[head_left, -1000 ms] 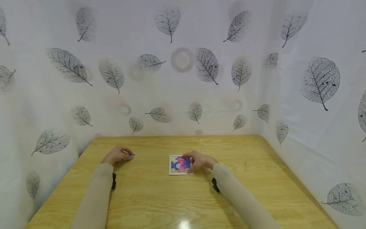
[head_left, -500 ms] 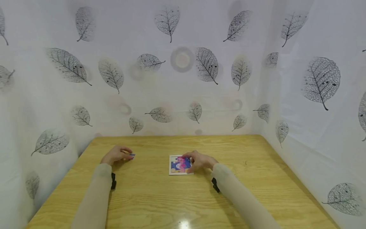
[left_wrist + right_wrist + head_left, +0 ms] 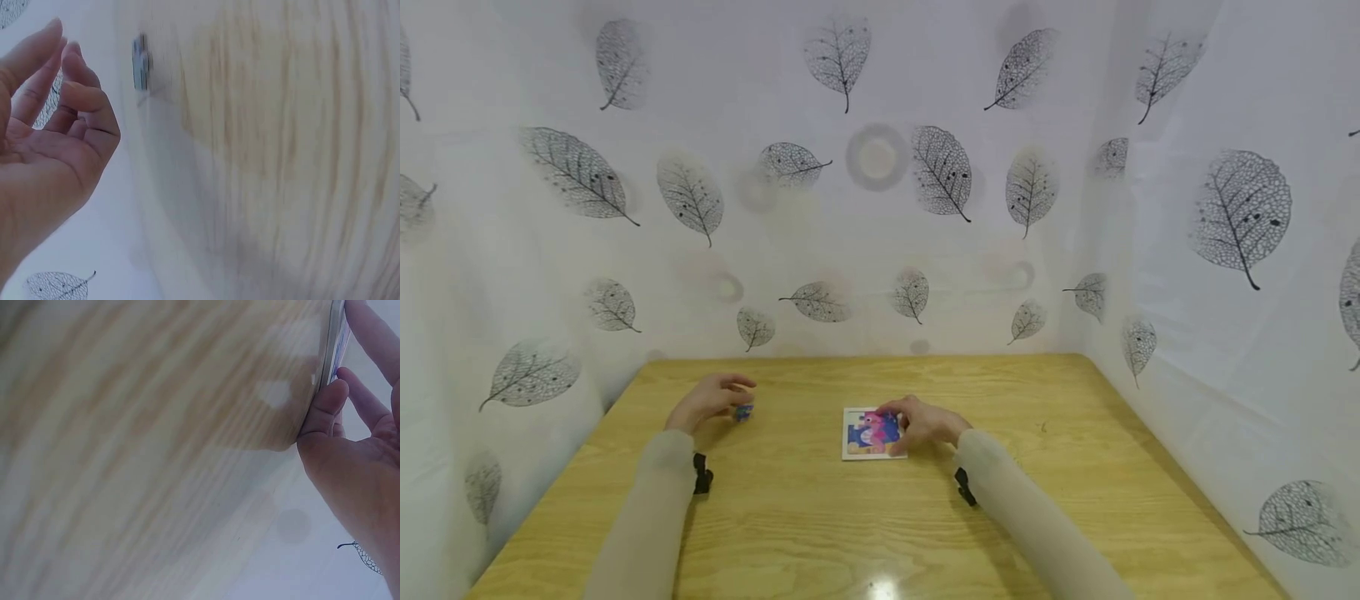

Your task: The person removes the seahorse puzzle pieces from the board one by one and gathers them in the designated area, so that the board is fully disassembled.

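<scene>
On the left of the table lies a small blue puzzle piece (image 3: 743, 412), seen edge-on as a thin puzzle piece (image 3: 141, 62) in the left wrist view. My left hand (image 3: 711, 398) hovers just above it with loosely bent fingers, and a gap shows between the hand (image 3: 69, 125) and the piece. A square jigsaw puzzle (image 3: 867, 437) with a white frame and a pink creature on blue lies mid-table. My right hand (image 3: 925, 419) holds its right side between thumb and fingers. In the right wrist view the thumb (image 3: 326, 406) touches the puzzle's edge (image 3: 331, 344).
The wooden table (image 3: 820, 517) has a light wood grain. A white curtain (image 3: 880, 250) with leaf prints hangs behind it and along both sides. Black wrist straps (image 3: 702, 475) sit at both cuffs.
My left hand has let go of the small puzzle piece and lifted slightly, its fingers spreading; the piece now lies below it. The right hand and the jigsaw puzzle have stayed put.
</scene>
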The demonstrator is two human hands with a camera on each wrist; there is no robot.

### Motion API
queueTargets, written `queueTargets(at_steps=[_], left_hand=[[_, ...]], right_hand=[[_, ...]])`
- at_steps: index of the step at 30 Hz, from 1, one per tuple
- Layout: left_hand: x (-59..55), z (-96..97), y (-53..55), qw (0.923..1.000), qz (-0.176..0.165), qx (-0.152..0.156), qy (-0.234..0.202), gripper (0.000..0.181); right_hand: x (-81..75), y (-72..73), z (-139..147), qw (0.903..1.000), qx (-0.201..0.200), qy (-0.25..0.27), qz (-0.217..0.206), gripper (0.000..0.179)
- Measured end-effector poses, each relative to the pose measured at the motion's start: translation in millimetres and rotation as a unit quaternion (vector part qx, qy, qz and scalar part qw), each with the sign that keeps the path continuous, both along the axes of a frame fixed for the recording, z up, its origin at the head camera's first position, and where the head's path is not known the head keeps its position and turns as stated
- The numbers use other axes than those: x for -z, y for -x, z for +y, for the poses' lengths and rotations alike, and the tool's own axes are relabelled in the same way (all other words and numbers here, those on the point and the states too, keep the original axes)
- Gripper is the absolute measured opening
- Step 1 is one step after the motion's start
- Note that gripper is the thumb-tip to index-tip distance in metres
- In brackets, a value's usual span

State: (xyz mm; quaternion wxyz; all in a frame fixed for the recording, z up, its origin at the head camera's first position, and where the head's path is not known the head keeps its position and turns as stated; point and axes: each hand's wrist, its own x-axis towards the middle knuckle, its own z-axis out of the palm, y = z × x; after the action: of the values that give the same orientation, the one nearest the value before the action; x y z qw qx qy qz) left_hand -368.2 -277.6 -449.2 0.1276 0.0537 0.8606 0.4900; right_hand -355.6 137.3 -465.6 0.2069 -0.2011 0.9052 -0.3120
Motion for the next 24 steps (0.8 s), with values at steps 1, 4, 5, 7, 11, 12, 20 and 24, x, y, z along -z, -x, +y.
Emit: queueTargets(at_steps=[1,4,5,7,11,12,20,24], left_hand=[[-0.5,1.9,0.2,1.0,0.003,0.007,-0.003,0.049],[-1.2,10.2,0.4,0.9996,0.004,0.016,-0.025,0.049],[-1.1,13.4,0.3,0.9992,0.003,0.019,-0.036,0.049],[-0.5,20.3,0.1,0.9983,0.0,0.025,-0.052,0.05],[1.4,34.0,-0.9,0.9986,0.004,0.023,-0.048,0.048],[1.9,37.3,-1.0,0.9987,0.009,0.025,-0.044,0.048],[6.4,66.8,-0.8,0.9975,0.018,0.047,-0.049,0.046],[7.3,80.9,-2.6,0.9979,0.02,0.046,-0.041,0.042]], right_hand=[[0.1,0.1,0,1.0,0.002,0.001,-0.002,0.073],[0.2,0.3,1,0.9999,0.006,0.006,-0.008,0.075],[0.2,0.3,1,0.9999,0.008,0.008,-0.009,0.076],[0.3,0.3,1,0.9998,0.009,0.01,-0.011,0.078],[0.7,0.8,0,0.9997,0.008,0.017,-0.014,0.08],[0.7,1.0,0,0.9998,0.006,0.017,-0.012,0.08],[1.0,2.1,-1,0.9997,0.001,0.024,-0.006,0.077],[0.8,1.6,-1,0.9997,0.003,0.023,-0.008,0.078]])
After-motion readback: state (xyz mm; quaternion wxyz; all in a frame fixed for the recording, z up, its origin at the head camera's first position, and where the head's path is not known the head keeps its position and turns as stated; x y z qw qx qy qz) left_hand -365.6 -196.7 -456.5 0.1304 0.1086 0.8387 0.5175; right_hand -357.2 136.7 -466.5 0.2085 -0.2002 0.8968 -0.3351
